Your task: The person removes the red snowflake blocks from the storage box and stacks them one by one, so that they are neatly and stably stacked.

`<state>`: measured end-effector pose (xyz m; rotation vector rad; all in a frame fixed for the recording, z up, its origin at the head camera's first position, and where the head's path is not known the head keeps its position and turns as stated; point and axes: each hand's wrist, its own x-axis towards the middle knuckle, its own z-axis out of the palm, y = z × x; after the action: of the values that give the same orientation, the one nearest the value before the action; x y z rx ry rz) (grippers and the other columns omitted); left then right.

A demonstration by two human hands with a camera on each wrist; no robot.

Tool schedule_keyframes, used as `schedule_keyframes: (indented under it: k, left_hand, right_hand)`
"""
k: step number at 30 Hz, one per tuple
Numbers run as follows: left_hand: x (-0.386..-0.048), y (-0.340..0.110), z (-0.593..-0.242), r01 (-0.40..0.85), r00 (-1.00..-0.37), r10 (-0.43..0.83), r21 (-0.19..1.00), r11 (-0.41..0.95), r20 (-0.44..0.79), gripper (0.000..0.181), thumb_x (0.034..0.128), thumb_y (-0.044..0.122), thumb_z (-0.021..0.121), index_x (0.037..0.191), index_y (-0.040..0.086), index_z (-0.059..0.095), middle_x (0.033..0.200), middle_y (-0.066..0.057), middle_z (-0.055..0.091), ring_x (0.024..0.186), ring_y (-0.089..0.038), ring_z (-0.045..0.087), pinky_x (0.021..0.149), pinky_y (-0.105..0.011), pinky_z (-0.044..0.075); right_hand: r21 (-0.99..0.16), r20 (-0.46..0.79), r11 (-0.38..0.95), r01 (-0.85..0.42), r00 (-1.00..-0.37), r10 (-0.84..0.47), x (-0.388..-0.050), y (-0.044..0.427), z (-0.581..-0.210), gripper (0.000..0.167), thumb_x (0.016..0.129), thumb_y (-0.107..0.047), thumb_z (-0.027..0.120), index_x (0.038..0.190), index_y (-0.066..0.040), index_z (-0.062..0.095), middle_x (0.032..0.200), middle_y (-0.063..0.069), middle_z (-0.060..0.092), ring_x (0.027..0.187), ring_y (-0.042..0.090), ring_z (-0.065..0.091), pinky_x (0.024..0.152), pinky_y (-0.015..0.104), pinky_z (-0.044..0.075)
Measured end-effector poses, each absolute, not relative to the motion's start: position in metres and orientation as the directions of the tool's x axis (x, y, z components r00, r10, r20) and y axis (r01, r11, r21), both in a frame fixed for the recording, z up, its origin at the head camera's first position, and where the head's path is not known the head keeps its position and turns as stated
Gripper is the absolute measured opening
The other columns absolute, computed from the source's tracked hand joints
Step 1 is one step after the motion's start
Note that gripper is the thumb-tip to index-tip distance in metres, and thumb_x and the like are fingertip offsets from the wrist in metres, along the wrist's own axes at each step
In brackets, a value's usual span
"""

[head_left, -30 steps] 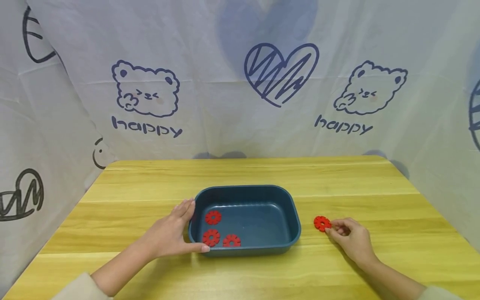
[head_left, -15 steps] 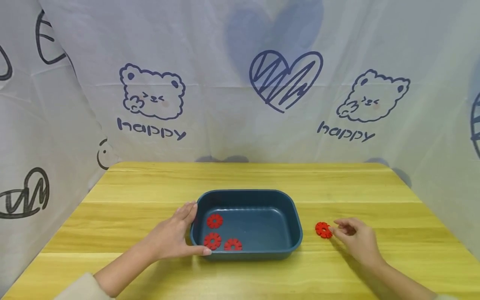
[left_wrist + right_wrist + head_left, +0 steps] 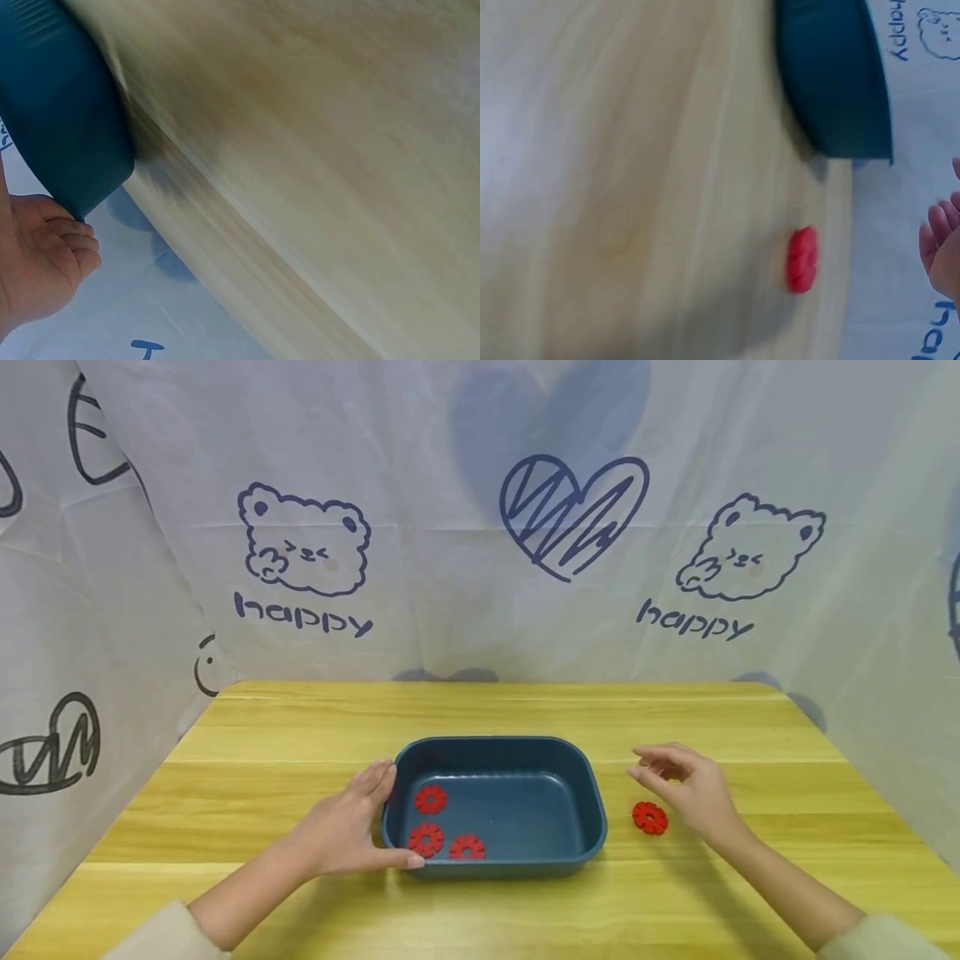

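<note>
A dark blue rectangular tub (image 3: 517, 810) stands in the middle of the table. My left hand (image 3: 348, 827) holds its left end, fingers along the outer side and thumb on the near rim; the left wrist view shows that hand (image 3: 45, 255) at the tub's edge. Three red notched plastic discs lie inside, at the left: one farther back (image 3: 431, 799), one near the front corner (image 3: 426, 839), and one (image 3: 468, 847) partly hidden by the front wall. Right of the tub lies another red notched piece (image 3: 649, 817). Above and behind it hovers my right hand (image 3: 690, 789), fingers loosely bent, holding nothing visible.
The light wooden table (image 3: 300, 727) reaches back to a white curtain (image 3: 427, 560) with printed bears and hearts. In the right wrist view the red piece (image 3: 802, 259) looks thick and blurred; whether it is one disc or a stack, I cannot tell.
My right hand has let go of the red disc on the table, then lifted and moved back and left toward the tub. The left hand keeps its place on the tub.
</note>
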<state>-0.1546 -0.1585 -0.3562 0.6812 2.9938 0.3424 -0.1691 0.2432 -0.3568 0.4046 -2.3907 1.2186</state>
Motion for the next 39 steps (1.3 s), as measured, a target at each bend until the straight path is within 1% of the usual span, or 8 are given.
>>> schedule_keyframes:
  k: [4, 10, 15, 20, 23, 27, 33, 39]
  left_hand:
    - [-0.154, -0.158, -0.355, 0.421, -0.900, 0.435, 0.218, 0.880, -0.015, 0.117, 0.0648, 0.077, 0.059, 0.142, -0.005, 0.029, 0.150, -0.022, 0.026, 0.135, -0.044, 0.030, 0.085, -0.055, 0.049]
    - [-0.155, -0.158, -0.351, 0.427, -0.897, 0.441, 0.199, 0.882, -0.030, 0.117, 0.0657, 0.077, 0.058, 0.143, -0.006, 0.028, 0.150, -0.024, 0.024, 0.133, -0.046, 0.031, 0.085, -0.055, 0.049]
    - [-0.154, -0.158, -0.348, 0.426, -0.895, 0.443, 0.209, 0.880, -0.044, 0.117, 0.0665, 0.076, 0.059, 0.143, -0.006, 0.026, 0.151, -0.024, 0.023, 0.134, -0.047, 0.029, 0.088, -0.056, 0.047]
    - [-0.154, -0.157, -0.348, 0.424, -0.895, 0.444, 0.216, 0.879, -0.050, 0.117, 0.0666, 0.076, 0.059, 0.143, -0.006, 0.026, 0.151, -0.024, 0.023, 0.134, -0.048, 0.029, 0.088, -0.056, 0.046]
    - [-0.154, -0.157, -0.348, 0.425, -0.895, 0.444, 0.213, 0.880, -0.047, 0.117, 0.0665, 0.075, 0.059, 0.143, -0.007, 0.027, 0.150, -0.024, 0.024, 0.134, -0.047, 0.029, 0.089, -0.056, 0.046]
    - [-0.154, -0.157, -0.348, 0.425, -0.895, 0.444, 0.212, 0.880, -0.049, 0.117, 0.0663, 0.075, 0.059, 0.143, -0.006, 0.027, 0.150, -0.024, 0.024, 0.134, -0.046, 0.029, 0.090, -0.056, 0.045]
    - [-0.153, -0.157, -0.349, 0.426, -0.895, 0.444, 0.208, 0.880, -0.047, 0.117, 0.0666, 0.076, 0.059, 0.143, -0.006, 0.027, 0.150, -0.024, 0.024, 0.134, -0.046, 0.029, 0.090, -0.056, 0.046]
    - [-0.153, -0.158, -0.350, 0.437, -0.892, 0.452, 0.196, 0.878, -0.033, 0.115, 0.0673, 0.074, 0.059, 0.143, -0.007, 0.027, 0.150, -0.025, 0.024, 0.133, -0.047, 0.031, 0.090, -0.054, 0.046]
  right_hand:
    - [-0.697, 0.470, 0.553, -0.455, -0.874, -0.127, -0.172, 0.231, -0.348, 0.022, 0.076, -0.002, 0.073, 0.098, -0.001, 0.071, 0.078, -0.002, 0.065, 0.068, -0.003, 0.055, 0.063, 0.013, 0.048]
    - [-0.734, 0.395, 0.504, -0.455, -0.890, -0.228, -0.177, 0.215, -0.338, 0.026, 0.078, -0.007, 0.072, 0.103, 0.001, 0.069, 0.089, 0.015, 0.066, 0.073, 0.000, 0.057, 0.066, 0.018, 0.051]
    - [-0.772, 0.323, 0.455, -0.445, -0.890, -0.322, -0.182, 0.203, -0.335, 0.028, 0.080, -0.011, 0.071, 0.106, 0.002, 0.068, 0.092, 0.015, 0.066, 0.077, 0.002, 0.059, 0.070, 0.021, 0.052]
    - [-0.788, 0.253, 0.449, -0.421, -0.887, -0.386, -0.184, 0.190, -0.334, 0.029, 0.081, -0.014, 0.071, 0.107, -0.002, 0.068, 0.096, 0.015, 0.065, 0.080, 0.003, 0.058, 0.074, 0.023, 0.052]
    - [-0.793, 0.220, 0.447, -0.413, -0.879, -0.422, -0.186, 0.181, -0.335, 0.031, 0.080, -0.015, 0.072, 0.109, -0.003, 0.067, 0.097, 0.013, 0.066, 0.080, 0.004, 0.059, 0.073, 0.025, 0.052]
    - [-0.792, 0.196, 0.431, -0.432, -0.849, -0.491, -0.189, 0.169, -0.338, 0.032, 0.081, -0.015, 0.071, 0.110, -0.001, 0.067, 0.098, 0.012, 0.066, 0.081, 0.005, 0.059, 0.071, 0.026, 0.052]
    - [-0.792, 0.184, 0.397, -0.463, -0.802, -0.569, -0.192, 0.152, -0.346, 0.029, 0.082, -0.014, 0.070, 0.107, 0.000, 0.067, 0.097, 0.017, 0.065, 0.081, 0.004, 0.058, 0.069, 0.025, 0.051]
    - [-0.773, 0.179, 0.379, -0.508, -0.749, -0.638, -0.194, 0.138, -0.356, 0.030, 0.082, -0.015, 0.070, 0.105, 0.003, 0.067, 0.096, 0.019, 0.066, 0.082, 0.011, 0.060, 0.070, 0.024, 0.052]
